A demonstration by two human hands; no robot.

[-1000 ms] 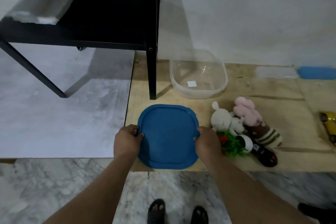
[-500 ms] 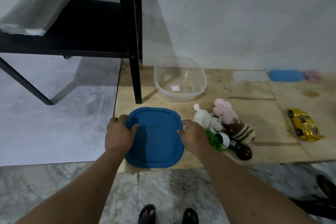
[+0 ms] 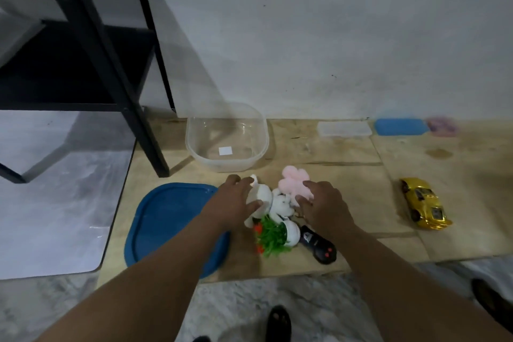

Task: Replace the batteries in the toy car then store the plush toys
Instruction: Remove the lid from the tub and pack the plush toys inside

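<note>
Nearest the camera, the tips of two dark sandals (image 3: 278, 322) show on a grey marbled floor (image 3: 249, 311). Two bare forearms reach forward from the bottom edge over a low sheet of pale plywood board (image 3: 347, 175) lying on that floor.

On the board's near left lies a flat blue rounded-square plastic lid (image 3: 166, 219), partly under the left forearm. Just right of it sit a small artificial green plant with red berries in a white pot (image 3: 274, 234), tipped on its side, and a black remote control with red buttons (image 3: 319, 247).

Just beyond is a small heap of plush toys. The left hand (image 3: 236, 203) rests on a white plush rabbit (image 3: 277, 203), fingers spread and lightly bent over it; whether the grip has closed is not clear. The right hand (image 3: 324, 205) hovers palm down at the near edge of a pink plush toy (image 3: 294, 183), fingers apart and relaxed; it seems to be touching the toy without holding it.

Well to the right, a shiny gold toy car (image 3: 424, 203) sits alone on the board, right way up. Whether its batteries have been replaced cannot be told.

Further back stands an open clear plastic tub (image 3: 191, 141) with only a small white label inside. Judging from this, storing the plush toys is only starting: none is in the tub, and the lid is off.

Against the white wall (image 3: 333, 36) lie a clear flat lid (image 3: 344, 128), a blue lid (image 3: 398, 126) and a blurred pinkish item (image 3: 442, 125). A black metal shelf frame (image 3: 130, 91) stands at the far left.
</note>
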